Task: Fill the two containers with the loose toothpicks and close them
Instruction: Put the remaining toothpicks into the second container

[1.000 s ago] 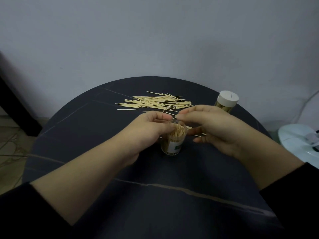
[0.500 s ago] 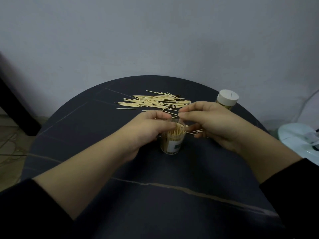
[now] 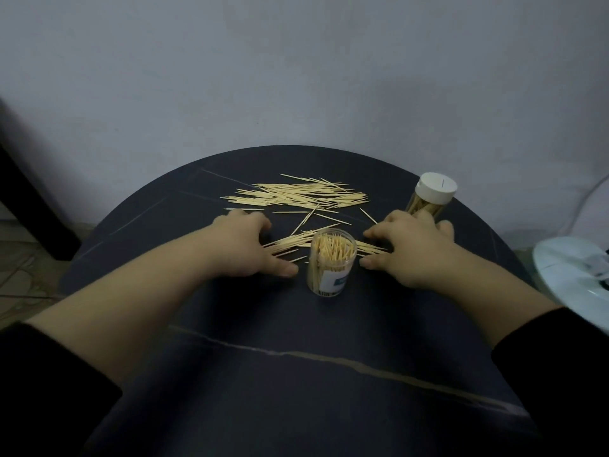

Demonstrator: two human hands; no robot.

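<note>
A plain grey wall (image 3: 296, 61) rises behind the round dark worktop (image 3: 296, 374), which is veined with pale lines. At the left, a dark furniture leg (image 3: 29, 206) stands on the tiled floor (image 3: 19, 275).

open jar (image 3: 331, 262) centre | toothpicks (image 3: 296, 196) behind | capped jar (image 3: 435, 190) right-rear, apparently upright

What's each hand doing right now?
Left hand: open, fingers resting on toothpicks.
Right hand: open, fingers on toothpicks, holding nothing.
</note>
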